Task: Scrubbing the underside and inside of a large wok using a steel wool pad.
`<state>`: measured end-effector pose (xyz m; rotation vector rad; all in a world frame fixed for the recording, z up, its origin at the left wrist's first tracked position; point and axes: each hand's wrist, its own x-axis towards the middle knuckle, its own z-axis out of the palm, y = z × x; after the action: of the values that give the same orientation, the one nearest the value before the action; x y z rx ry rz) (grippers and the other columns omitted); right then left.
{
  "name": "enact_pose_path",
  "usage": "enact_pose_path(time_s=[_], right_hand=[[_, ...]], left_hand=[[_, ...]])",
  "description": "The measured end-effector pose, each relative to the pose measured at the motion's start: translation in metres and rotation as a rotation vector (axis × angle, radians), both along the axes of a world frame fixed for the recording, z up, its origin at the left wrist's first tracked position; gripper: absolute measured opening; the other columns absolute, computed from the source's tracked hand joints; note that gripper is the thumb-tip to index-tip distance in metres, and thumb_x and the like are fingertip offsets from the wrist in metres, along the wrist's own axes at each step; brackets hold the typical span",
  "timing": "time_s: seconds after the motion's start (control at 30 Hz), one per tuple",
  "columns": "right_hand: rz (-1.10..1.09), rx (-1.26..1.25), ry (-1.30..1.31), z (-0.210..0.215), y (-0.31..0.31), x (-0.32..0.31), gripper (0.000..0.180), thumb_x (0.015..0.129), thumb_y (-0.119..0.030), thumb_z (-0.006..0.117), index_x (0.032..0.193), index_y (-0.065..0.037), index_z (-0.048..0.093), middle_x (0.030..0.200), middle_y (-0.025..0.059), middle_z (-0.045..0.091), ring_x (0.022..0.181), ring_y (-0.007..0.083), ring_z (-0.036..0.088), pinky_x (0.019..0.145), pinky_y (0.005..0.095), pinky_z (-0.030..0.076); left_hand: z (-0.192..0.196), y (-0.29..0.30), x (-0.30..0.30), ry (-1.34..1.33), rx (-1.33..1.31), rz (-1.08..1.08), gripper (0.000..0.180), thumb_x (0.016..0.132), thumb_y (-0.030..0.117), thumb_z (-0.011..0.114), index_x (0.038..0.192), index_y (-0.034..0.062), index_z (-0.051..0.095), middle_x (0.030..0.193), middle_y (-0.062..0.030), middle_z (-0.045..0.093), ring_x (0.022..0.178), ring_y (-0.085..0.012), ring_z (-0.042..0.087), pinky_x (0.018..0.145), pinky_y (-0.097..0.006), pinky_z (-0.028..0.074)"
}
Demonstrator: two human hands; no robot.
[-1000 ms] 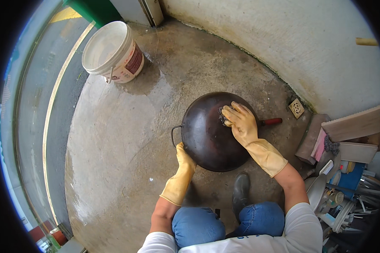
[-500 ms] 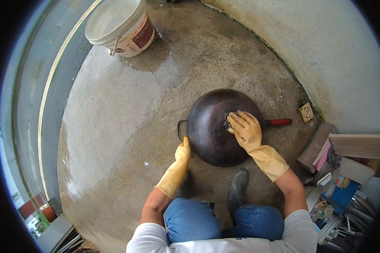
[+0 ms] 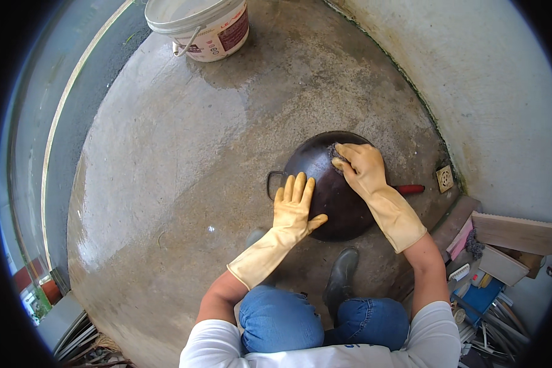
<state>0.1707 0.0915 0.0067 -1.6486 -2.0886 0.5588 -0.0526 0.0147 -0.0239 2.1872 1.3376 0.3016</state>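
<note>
A dark wok (image 3: 334, 211) lies upside down on the wet concrete, its rounded underside up. Its wire loop handle (image 3: 270, 185) points left and its red grip (image 3: 409, 189) points right. My left hand (image 3: 295, 205), in a yellow rubber glove, rests flat on the wok's near left side with fingers spread. In a matching glove, my right hand (image 3: 360, 167) presses a grey steel wool scrubber (image 3: 335, 153) against the upper part of the underside. The fingers are closed round the scrubber and partly cover it.
A white bucket (image 3: 205, 43) stands at the far left on the concrete floor (image 3: 165, 147). A square floor drain (image 3: 444, 178) sits beside the pale wall (image 3: 503, 104). Boards (image 3: 518, 234), a white-bristled brush (image 3: 459, 272) and assorted clutter are piled at the right. My boot (image 3: 341, 276) is near the wok.
My left hand has moved from the wok's left rim up onto its underside, fingers now spread. My right hand has shifted the scrubber farther away, toward the wok's far side.
</note>
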Motion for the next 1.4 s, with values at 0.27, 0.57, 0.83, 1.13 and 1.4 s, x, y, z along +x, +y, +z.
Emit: enact_pose_path(time_s=[0.27, 0.57, 0.83, 1.13, 1.4], right_hand=[[-0.031, -0.186, -0.384, -0.016, 0.015, -0.042, 0.027, 0.081, -0.033, 0.074, 0.095, -0.010, 0.076, 0.086, 0.0127, 0.070, 0.079, 0.0335, 0.066, 0.073, 0.0430, 0.052], [0.134, -0.345, -0.657, -0.009, 0.017, -0.073, 0.029, 0.089, -0.037, 0.065, 0.091, -0.011, 0.075, 0.094, 0.0088, 0.071, 0.091, 0.0300, 0.067, 0.076, 0.0425, 0.054], [0.036, -0.438, -0.711, -0.007, 0.024, -0.069, 0.034, 0.092, -0.040, 0.060, 0.086, -0.010, 0.076, 0.091, 0.0105, 0.071, 0.087, 0.0314, 0.068, 0.076, 0.0431, 0.055], [0.119, -0.218, -0.511, -0.008, 0.002, -0.036, 0.024, 0.085, -0.031, 0.069, 0.079, -0.008, 0.073, 0.083, 0.0118, 0.068, 0.082, 0.0320, 0.066, 0.070, 0.0457, 0.052], [0.254, -0.280, -0.625, -0.015, 0.006, -0.030, 0.025, 0.087, -0.032, 0.067, 0.080, -0.009, 0.074, 0.084, 0.0094, 0.070, 0.082, 0.0300, 0.066, 0.070, 0.0437, 0.053]], left_hand=[[-0.038, -0.008, -0.006, -0.150, -0.136, 0.133, 0.122, 0.057, 0.060, 0.084, 0.151, 0.0054, 0.029, 0.155, -0.0264, 0.027, 0.144, -0.0467, 0.026, 0.112, -0.056, 0.029], [-0.062, -0.005, -0.015, -0.315, -0.248, 0.209, 0.131, 0.056, 0.066, 0.083, 0.155, 0.0045, 0.021, 0.158, -0.0308, 0.018, 0.146, -0.0486, 0.019, 0.117, -0.053, 0.025], [-0.094, -0.019, -0.029, -0.406, -0.153, 0.193, 0.128, 0.057, 0.074, 0.077, 0.153, 0.0043, 0.026, 0.154, -0.0331, 0.024, 0.142, -0.0481, 0.028, 0.115, -0.052, 0.030], [-0.108, -0.030, -0.029, -0.378, -0.181, 0.040, 0.126, 0.056, 0.077, 0.075, 0.151, 0.0048, 0.031, 0.158, -0.0253, 0.024, 0.144, -0.0444, 0.028, 0.111, -0.052, 0.033], [-0.109, -0.028, -0.028, -0.351, -0.201, 0.013, 0.132, 0.057, 0.078, 0.075, 0.153, 0.0023, 0.026, 0.158, -0.0284, 0.022, 0.145, -0.0450, 0.025, 0.113, -0.052, 0.031]])
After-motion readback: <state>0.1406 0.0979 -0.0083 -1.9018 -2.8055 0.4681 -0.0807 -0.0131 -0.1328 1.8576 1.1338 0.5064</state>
